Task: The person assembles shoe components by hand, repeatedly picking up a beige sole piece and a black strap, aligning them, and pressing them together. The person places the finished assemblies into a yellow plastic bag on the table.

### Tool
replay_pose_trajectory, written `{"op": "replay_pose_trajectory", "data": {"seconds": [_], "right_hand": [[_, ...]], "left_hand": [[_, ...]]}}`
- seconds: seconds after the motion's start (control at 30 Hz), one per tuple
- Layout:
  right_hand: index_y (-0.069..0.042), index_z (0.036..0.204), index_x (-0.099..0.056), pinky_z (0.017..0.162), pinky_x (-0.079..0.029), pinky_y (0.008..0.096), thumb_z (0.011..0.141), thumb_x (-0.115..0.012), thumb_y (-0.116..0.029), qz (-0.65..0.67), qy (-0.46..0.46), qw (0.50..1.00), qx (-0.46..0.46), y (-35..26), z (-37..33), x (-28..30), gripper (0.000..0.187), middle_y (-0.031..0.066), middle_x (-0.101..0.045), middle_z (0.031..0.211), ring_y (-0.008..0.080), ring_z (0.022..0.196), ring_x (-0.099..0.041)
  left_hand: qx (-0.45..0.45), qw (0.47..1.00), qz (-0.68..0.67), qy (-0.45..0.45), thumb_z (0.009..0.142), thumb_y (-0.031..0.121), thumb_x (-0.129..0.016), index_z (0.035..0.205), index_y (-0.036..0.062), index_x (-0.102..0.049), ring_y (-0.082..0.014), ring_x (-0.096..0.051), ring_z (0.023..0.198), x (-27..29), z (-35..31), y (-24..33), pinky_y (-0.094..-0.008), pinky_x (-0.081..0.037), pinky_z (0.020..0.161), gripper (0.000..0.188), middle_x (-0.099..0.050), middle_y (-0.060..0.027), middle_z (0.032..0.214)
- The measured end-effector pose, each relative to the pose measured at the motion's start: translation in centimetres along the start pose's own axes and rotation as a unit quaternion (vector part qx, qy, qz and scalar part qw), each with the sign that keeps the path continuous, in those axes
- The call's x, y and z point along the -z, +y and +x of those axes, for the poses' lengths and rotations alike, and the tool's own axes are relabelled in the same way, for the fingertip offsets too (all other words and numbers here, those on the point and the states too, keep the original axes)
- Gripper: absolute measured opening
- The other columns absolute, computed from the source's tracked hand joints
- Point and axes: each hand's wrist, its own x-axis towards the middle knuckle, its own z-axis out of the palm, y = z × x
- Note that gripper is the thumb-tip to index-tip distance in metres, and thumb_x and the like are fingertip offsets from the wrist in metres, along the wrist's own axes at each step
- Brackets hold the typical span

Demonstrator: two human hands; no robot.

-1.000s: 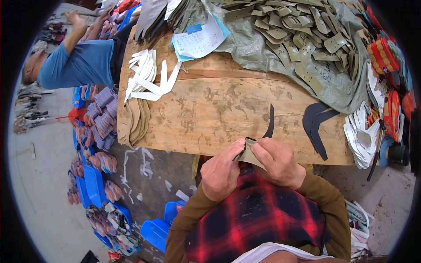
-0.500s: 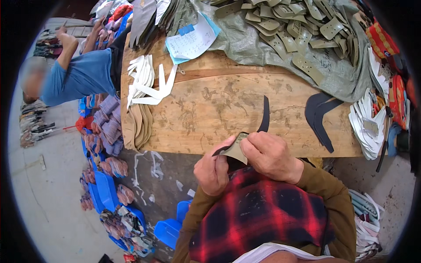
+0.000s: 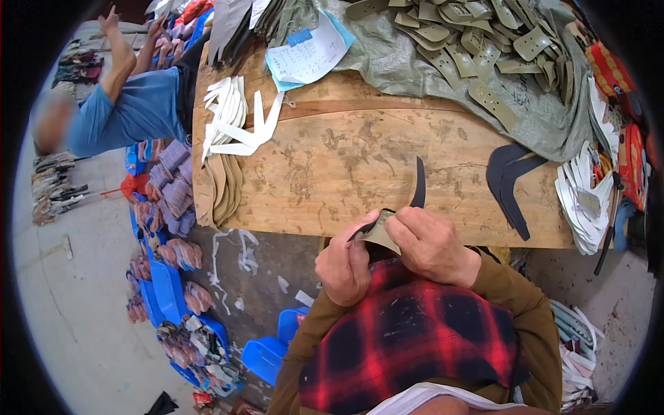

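At the table's near edge, my left hand [image 3: 344, 270] and my right hand [image 3: 434, 245] hold a curved olive-tan shoe piece [image 3: 381, 236] between them. A black strip [image 3: 420, 181] lies along the piece's upper edge, and its pointed tail sticks up beyond my right fingers. My left thumb presses on the black edge, with the fingers curled beneath. The right fingers pinch the piece at its right side, and their tips partly cover it. More black V-shaped strips [image 3: 510, 187] lie stacked on the table to the right.
The wooden table [image 3: 311, 173] holds white V-shaped pieces [image 3: 228, 117], tan pieces [image 3: 223, 187] and a paper sheet [image 3: 311, 59]. Olive perforated insole boards [image 3: 494, 104] lie heaped on a grey-green sack [image 3: 401, 83]. White strips [image 3: 581, 200] sit right. A person in blue [image 3: 131, 114] is at left, near blue bins [image 3: 168, 290].
Both hands keep their hold on the shoe piece and have shifted slightly right. The view has moved a little. The person in blue has raised an arm.
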Motion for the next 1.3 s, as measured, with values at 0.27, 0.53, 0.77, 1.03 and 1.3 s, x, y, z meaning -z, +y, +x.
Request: {"op": "replay_pose_trajectory", "data": {"seconds": [0.27, 0.53, 0.77, 1.03, 1.3], "right_hand": [[-0.002, 0.096, -0.054, 0.056, -0.048, 0.0332, 0.073, -0.060, -0.008, -0.003, 0.005, 1.000, -0.027, -0.3, -0.1, -0.6, 0.024, 0.0080, -0.048, 0.079, 0.0212, 0.066, -0.057], [0.001, 0.107, -0.055, 0.061, -0.047, 0.0414, 0.083, -0.062, -0.004, 0.212, -0.044, 0.965, -0.146, -0.3, 0.5, 0.3, 0.025, 0.0139, -0.055, 0.084, 0.0323, 0.071, -0.059], [0.000, 0.123, -0.055, 0.072, -0.049, 0.0401, 0.084, -0.062, -0.005, 0.368, -0.069, 0.903, -0.211, -1.1, 1.4, 1.5, 0.039, 0.0194, -0.063, 0.098, 0.0351, 0.084, -0.063], [0.002, 0.124, -0.053, 0.072, -0.050, 0.0405, 0.085, -0.061, -0.005, 0.333, -0.071, 0.921, -0.189, -1.7, 1.3, 1.1, 0.041, 0.0203, -0.063, 0.097, 0.0369, 0.085, -0.063], [0.002, 0.122, -0.054, 0.069, -0.049, 0.0423, 0.086, -0.062, -0.006, 0.329, -0.084, 0.924, -0.178, -1.4, 1.0, 1.2, 0.038, 0.0202, -0.063, 0.095, 0.0392, 0.083, -0.062]], "left_hand": [[-0.080, 0.996, 0.027, -0.014, 0.091, -0.009, -0.050, 0.111, -0.0117, -0.056, -0.0326, -0.071, 0.088, 0.0, 0.3, -0.8, -0.0352, -0.057, 0.078, 0.021, -0.068, -0.0232, 0.108], [0.175, 0.945, -0.276, -0.030, 0.099, 0.015, -0.048, 0.112, -0.0092, -0.060, -0.0202, -0.064, 0.102, -0.4, 0.1, -1.2, -0.0326, -0.051, 0.088, 0.030, -0.065, -0.0193, 0.118], [0.288, 0.796, -0.532, -0.039, 0.100, 0.024, -0.055, 0.100, -0.0033, -0.066, -0.0135, -0.058, 0.090, -1.2, 1.3, -1.8, -0.0259, -0.045, 0.080, 0.029, -0.062, -0.0062, 0.099], [-0.005, 0.994, -0.089, 0.063, 0.096, 0.014, -0.060, 0.095, -0.0027, -0.065, -0.0178, -0.053, 0.071, -0.9, 1.4, -1.2, -0.0283, -0.042, 0.062, 0.017, -0.055, -0.0072, 0.079], [0.151, 0.935, -0.311, -0.076, 0.093, 0.014, -0.065, 0.083, -0.0007, -0.061, -0.0070, -0.045, 0.067, 1.3, 4.7, -0.1, -0.0250, -0.036, 0.056, 0.018, -0.048, -0.0008, 0.074]]}}
